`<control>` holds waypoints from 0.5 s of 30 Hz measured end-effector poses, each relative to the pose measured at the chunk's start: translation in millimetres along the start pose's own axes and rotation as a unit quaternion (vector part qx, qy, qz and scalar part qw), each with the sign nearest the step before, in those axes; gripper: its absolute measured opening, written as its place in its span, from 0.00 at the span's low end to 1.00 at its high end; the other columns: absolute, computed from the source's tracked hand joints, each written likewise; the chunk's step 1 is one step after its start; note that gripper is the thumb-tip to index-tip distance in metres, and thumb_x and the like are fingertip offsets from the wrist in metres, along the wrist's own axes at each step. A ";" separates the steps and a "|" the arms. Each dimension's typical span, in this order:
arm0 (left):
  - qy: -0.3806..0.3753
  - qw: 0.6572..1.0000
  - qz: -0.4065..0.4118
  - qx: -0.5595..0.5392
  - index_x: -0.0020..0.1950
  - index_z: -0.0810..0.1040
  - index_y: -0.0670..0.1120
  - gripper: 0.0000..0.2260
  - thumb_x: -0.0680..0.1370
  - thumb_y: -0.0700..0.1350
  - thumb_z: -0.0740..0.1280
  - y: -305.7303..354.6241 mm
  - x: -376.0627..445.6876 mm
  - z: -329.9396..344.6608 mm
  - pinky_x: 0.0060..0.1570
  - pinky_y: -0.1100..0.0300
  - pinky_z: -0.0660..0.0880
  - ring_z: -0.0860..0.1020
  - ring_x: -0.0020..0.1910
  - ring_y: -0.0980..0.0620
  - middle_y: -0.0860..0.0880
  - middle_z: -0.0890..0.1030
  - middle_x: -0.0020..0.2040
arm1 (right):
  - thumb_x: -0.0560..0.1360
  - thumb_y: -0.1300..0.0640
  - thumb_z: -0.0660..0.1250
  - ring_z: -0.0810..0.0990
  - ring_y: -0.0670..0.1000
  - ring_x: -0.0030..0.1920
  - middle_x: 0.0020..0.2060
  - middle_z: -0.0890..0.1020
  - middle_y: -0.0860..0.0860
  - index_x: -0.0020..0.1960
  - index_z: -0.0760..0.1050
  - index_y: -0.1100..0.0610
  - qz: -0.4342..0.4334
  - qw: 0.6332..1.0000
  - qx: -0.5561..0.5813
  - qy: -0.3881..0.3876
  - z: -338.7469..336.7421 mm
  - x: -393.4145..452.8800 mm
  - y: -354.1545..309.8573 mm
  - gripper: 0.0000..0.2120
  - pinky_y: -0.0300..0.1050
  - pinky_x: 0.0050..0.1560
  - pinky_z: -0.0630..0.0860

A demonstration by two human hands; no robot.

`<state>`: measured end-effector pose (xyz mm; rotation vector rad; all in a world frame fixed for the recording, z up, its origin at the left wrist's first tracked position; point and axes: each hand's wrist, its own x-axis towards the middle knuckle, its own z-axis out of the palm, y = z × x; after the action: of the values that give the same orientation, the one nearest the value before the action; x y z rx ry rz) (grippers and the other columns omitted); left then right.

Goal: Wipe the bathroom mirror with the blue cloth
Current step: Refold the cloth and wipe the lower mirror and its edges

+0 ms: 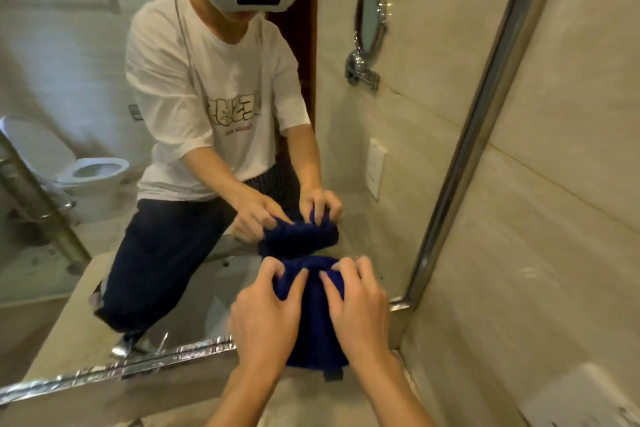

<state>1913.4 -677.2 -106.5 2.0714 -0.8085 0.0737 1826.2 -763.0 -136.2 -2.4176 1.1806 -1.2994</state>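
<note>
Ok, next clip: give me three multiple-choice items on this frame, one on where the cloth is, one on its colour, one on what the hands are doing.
1. Where on the mirror is the cloth?
A. top left corner
B. near the bottom right corner
C. dead centre

2. What colour is the cloth?
A. white
B. yellow
C. dark blue

3. How are the hands on the cloth?
A. both hands grip it with curled fingers
B. only the left hand holds it
C. neither hand touches it

Answers:
1. B, since the cloth sits bunched at the glass just above the bottom frame, close to the right frame.
2. C, since the fabric and its reflection both show deep blue.
3. A, since the left hand and the right hand both dig curled fingers into the fabric.
</note>
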 end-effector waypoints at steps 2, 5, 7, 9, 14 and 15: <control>0.028 0.998 0.019 -0.044 0.41 0.66 0.52 0.16 0.74 0.60 0.69 11.8 4.2 -9.9 0.35 0.52 0.70 0.79 0.37 0.40 0.52 0.77 0.32 | 0.77 0.45 0.62 0.77 0.51 0.33 0.41 0.74 0.49 0.46 0.74 0.52 -0.014 0.998 0.028 0.050 -17.1 13.8 -8.6 0.11 0.42 0.29 0.71; 0.069 0.990 0.074 -0.103 0.43 0.66 0.54 0.14 0.75 0.59 0.69 40.7 17.4 -28.3 0.37 0.48 0.74 0.78 0.36 0.39 0.51 0.77 0.33 | 0.75 0.47 0.66 0.76 0.48 0.38 0.43 0.76 0.51 0.49 0.75 0.53 -0.036 0.989 0.068 0.126 -43.9 46.7 -20.9 0.10 0.37 0.35 0.68; 0.103 0.979 0.122 -0.124 0.45 0.67 0.54 0.13 0.75 0.58 0.69 64.5 31.9 -44.3 0.38 0.47 0.74 0.78 0.37 0.40 0.52 0.77 0.36 | 0.75 0.50 0.69 0.74 0.47 0.41 0.44 0.76 0.53 0.50 0.77 0.56 -0.046 0.981 0.095 0.162 -59.6 74.9 -31.3 0.10 0.33 0.40 0.66; 0.125 0.973 0.149 -0.125 0.49 0.69 0.52 0.14 0.74 0.58 0.70 91.0 50.1 -58.3 0.39 0.51 0.72 0.79 0.41 0.43 0.54 0.77 0.40 | 0.75 0.52 0.70 0.73 0.45 0.42 0.46 0.76 0.55 0.52 0.78 0.59 -0.042 0.974 0.113 0.190 -72.3 106.1 -42.3 0.11 0.31 0.42 0.65; 0.176 0.952 0.247 -0.038 0.59 0.72 0.50 0.21 0.73 0.60 0.70 142.9 90.3 -67.6 0.39 0.57 0.69 0.78 0.46 0.49 0.53 0.77 0.50 | 0.78 0.52 0.67 0.74 0.44 0.45 0.50 0.75 0.56 0.58 0.74 0.58 -0.021 0.952 0.126 0.279 -80.9 165.0 -52.4 0.12 0.26 0.41 0.67; 0.186 0.947 0.262 -0.006 0.59 0.72 0.49 0.21 0.74 0.60 0.70 143.2 95.4 -65.3 0.36 0.56 0.69 0.78 0.45 0.48 0.51 0.77 0.50 | 0.79 0.50 0.65 0.76 0.48 0.46 0.51 0.75 0.56 0.59 0.72 0.55 -0.016 0.949 0.124 0.290 -74.2 167.8 -51.5 0.12 0.29 0.40 0.69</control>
<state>1922.3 -733.8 68.3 1.7040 -1.0877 0.7260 1851.7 -829.8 40.4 -1.9346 1.0025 -2.1160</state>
